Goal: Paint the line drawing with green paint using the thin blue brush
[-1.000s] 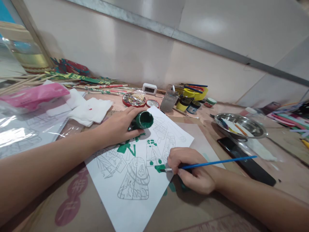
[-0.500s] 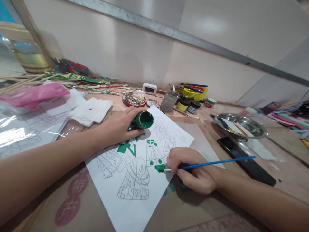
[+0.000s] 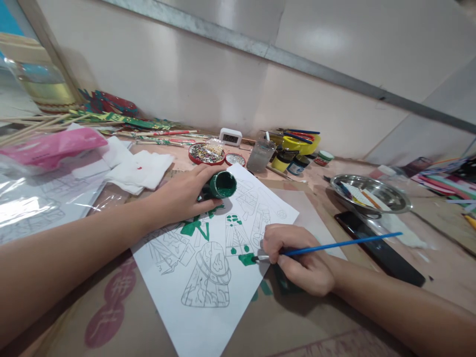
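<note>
My left hand (image 3: 189,191) is closed round a small jar of green paint (image 3: 224,185), which tilts with its mouth toward me over the paper. Between the pinched fingers of my right hand (image 3: 297,258) is a blue-handled paintbrush (image 3: 342,246). Its dark tip touches the right end of a wet green patch (image 3: 246,259) on the white drawing sheet (image 3: 211,327). Pencil outlines of several patterned shapes cover the sheet, and a few parts are painted green. The left fingertips are partly hidden behind the jar.
Behind the sheet stand a cup of cloudy water (image 3: 261,154), paint jars (image 3: 298,164), a white digital clock (image 3: 230,136) and a red dish of beads (image 3: 206,153). To the right are a metal bowl (image 3: 403,204) and a black phone (image 3: 379,248). White tissues (image 3: 139,171) lie left.
My right hand and the paintbrush have shifted slightly right, drawing the tip along. The green patch reaches a little farther right. My left hand and the jar have stayed put.
</note>
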A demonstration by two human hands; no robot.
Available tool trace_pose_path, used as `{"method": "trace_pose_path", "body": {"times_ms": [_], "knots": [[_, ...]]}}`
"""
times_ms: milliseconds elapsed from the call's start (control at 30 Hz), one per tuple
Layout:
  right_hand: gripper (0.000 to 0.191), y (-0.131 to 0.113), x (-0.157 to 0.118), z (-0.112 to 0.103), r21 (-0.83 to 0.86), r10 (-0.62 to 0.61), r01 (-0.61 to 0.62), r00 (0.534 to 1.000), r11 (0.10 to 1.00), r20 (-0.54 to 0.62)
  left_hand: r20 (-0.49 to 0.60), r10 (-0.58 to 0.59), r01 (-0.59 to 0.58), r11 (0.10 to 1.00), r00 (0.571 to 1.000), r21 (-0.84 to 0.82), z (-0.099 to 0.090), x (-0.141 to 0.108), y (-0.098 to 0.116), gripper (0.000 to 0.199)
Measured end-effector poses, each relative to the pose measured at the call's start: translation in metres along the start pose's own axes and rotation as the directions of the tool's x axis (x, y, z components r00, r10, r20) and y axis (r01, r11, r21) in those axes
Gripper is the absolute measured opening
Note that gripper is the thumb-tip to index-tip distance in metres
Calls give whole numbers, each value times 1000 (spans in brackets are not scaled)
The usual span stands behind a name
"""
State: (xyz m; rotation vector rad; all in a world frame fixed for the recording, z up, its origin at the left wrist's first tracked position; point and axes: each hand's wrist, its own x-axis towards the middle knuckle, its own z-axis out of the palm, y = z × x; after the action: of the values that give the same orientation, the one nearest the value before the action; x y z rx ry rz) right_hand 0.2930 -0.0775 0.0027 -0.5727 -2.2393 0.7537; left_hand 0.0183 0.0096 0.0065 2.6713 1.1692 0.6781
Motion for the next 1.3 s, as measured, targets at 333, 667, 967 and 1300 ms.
{"method": "trace_pose_path", "body": {"times_ms": [333,667,967,1300], "knots": [[13,0,0,0,11,1,-1,999,1000,49,-2,0,0,1000,1000,-12,0,0,0,68],[12,0,1,0,-14,-3,3,999,1000,33,-19,5,-5,1000,1000,-2,1,0,-2,67],[14,0,1,-1,-21,14,-14,999,1000,-30,-31,14,-14,1000,999,3,2,0,-2,66],[13,1,0,-1,15,-2,2,1000,1000,-2,-11,-8,8,1000,1000,-9,1,0,-1,67]]}}
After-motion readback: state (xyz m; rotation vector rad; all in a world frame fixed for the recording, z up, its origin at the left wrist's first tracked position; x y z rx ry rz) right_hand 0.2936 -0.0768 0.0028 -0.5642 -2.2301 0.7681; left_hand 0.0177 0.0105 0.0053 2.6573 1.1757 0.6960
